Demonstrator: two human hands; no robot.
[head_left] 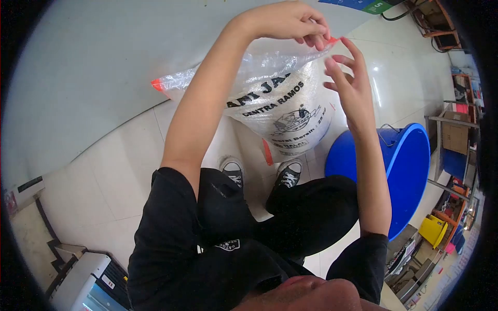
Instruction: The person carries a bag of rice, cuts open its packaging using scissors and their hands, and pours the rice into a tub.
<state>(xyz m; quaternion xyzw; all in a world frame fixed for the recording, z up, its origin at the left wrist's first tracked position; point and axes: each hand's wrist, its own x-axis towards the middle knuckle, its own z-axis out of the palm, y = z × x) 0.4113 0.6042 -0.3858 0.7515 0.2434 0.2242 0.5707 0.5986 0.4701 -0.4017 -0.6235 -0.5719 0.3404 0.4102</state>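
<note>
A white woven sack (295, 111) with printed lettering stands on the floor in front of the feet, its clear upper part spread sideways with orange ends. My left hand (311, 31) has its fingers curled together at the orange corner on the right end of the sack's top edge, gripping it. Beside that corner is my right hand (350, 78), thumb and fingers apart, with the index fingertip close to the orange tip; whether it touches is unclear. Nothing is held between its fingers.
To the right of the sack is a large blue bucket (410, 176) with a wire handle. A grey surface (88, 62) fills the upper left. Shelves with boxes (456, 132) and a yellow container (433, 230) line the right side. A grey machine (85, 280) sits at the lower left.
</note>
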